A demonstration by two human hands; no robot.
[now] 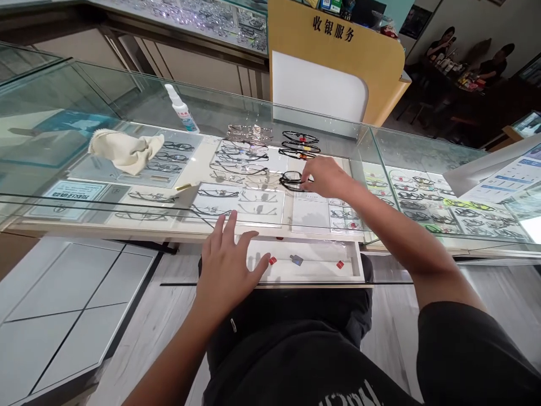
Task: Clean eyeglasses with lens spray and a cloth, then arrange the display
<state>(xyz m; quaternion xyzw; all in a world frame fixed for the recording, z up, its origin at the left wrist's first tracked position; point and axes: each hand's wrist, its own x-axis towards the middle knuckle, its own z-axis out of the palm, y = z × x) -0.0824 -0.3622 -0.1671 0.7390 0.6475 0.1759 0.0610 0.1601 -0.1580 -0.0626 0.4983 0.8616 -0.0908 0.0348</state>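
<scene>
My right hand [323, 177] reaches over the glass counter, its fingers pinched at the side of a pair of black eyeglasses [289, 181]. Behind it lie several dark-framed glasses [301, 137], some with red or yellow tags. To their left are rows of thinner eyeglasses [243, 155]. My left hand [226, 259] is open with fingers spread, at the counter's front edge and over the left end of a pulled-out white drawer [313, 273]. Inside the drawer are red tags [340, 264] and a small grey tag-like piece [296, 260].
A white spray bottle [181, 110] and a crumpled cream cloth [127, 151] stand on the glass at left. Framed glasses fill the display case [422, 197] at right, beside a leaning printed card [502, 175]. A yellow cashier desk [380, 62] stands beyond; two people sit far right.
</scene>
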